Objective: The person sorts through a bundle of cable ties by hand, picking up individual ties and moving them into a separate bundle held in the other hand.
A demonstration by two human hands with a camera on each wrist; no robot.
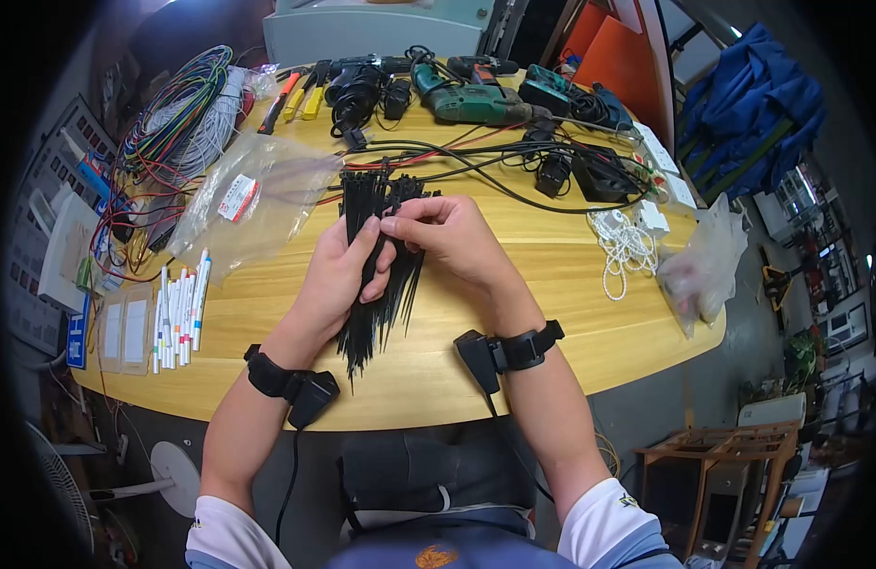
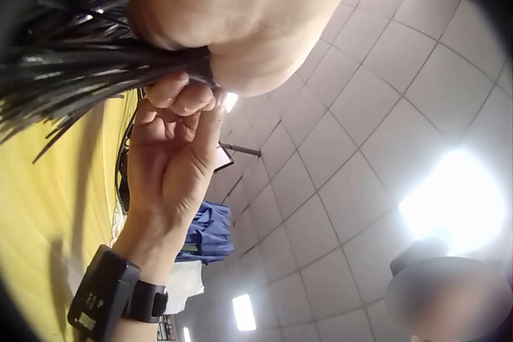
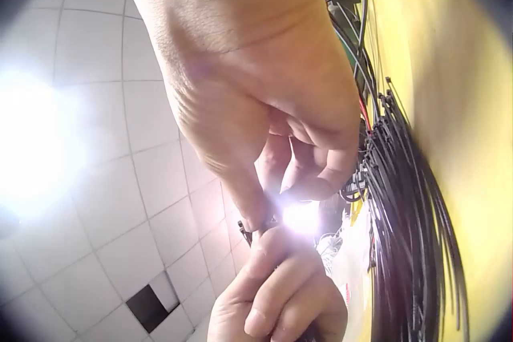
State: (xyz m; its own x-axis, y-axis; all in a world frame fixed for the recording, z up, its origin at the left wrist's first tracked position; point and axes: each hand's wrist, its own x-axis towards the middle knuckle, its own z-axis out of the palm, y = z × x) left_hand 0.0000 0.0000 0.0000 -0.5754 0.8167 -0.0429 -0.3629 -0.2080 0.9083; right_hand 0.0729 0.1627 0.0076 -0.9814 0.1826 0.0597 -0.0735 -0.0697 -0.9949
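Note:
A bundle of thin black cable ties is gripped in my left hand, their tails pointing down toward the table's front edge. My right hand meets the left at the thumb tips and pinches the head end of the ties; small dark bits show at its fingertips in the right wrist view, mostly hidden by the fingers. More loose cable ties lie on the table beside the hands. In the left wrist view, the tails fan out from under my left palm.
A clear plastic bag and several markers lie to the left. Coiled wires, a green power drill and black cables cover the back. White beaded cord and a plastic bag sit at the right.

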